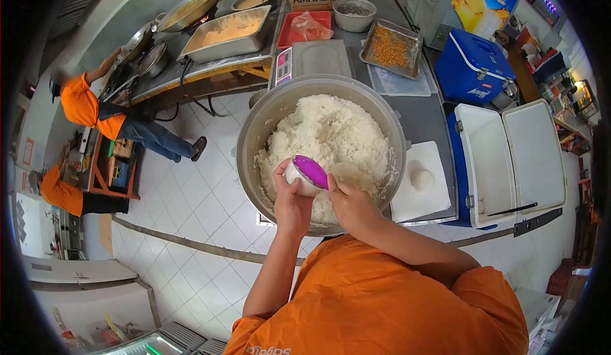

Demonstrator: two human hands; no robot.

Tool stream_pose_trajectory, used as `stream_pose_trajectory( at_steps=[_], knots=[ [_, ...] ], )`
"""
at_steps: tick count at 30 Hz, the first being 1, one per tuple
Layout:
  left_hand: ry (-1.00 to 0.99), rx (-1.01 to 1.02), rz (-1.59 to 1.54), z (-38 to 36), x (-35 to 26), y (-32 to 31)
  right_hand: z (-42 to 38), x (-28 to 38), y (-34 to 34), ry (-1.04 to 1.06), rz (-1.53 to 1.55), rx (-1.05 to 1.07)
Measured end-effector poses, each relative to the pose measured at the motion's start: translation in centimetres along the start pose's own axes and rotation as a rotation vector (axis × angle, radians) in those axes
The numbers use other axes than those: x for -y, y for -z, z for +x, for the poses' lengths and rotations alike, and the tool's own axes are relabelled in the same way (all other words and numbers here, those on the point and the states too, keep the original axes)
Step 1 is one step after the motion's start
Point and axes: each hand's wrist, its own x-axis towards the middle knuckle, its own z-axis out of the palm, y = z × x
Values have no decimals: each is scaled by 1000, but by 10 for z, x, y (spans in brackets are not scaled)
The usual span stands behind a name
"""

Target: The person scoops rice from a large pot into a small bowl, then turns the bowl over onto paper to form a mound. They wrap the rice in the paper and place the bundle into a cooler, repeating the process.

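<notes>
While left hand point(291, 207) holds white bowl point(296, 178) tilted, fingers curled around its side, right hand point(352, 208) grips purple paddle point(310, 170), fingers closed on handle. Blade lies across bowl mouth; whether it touches rim, cannot tell. Bowl located over near part of large metal pot point(256, 131), above heaped white rice point(328, 126). Right of pot, white sheet point(433, 203) bears rounded rice mound point(421, 178). Beyond, metal tray point(418, 54) contains orange bits point(389, 44); blue cooler point(468, 68) stands to its right.
</notes>
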Motion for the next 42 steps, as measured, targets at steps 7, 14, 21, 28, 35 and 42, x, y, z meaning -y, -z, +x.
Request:
stream_pose_trajectory(
  at_steps=[7,14,21,28,35,42],
  knots=[
    [84,61,-122,10,9,18,21,-37,54,227,221,99],
    [-106,75,-246,14,1,26,20,-27,21,-131,512,-250],
    [-110,55,-71,19,17,31,54,-22,32,-136,487,442],
    [-116,27,-277,12,0,38,48,-55,56,-328,137,554],
    [-75,76,-318,1,11,-3,60,-12,16,35,670,-179],
    [-725,-449,1542,-19,3,-21,38,-86,58,44,1229,-307]
  ],
)
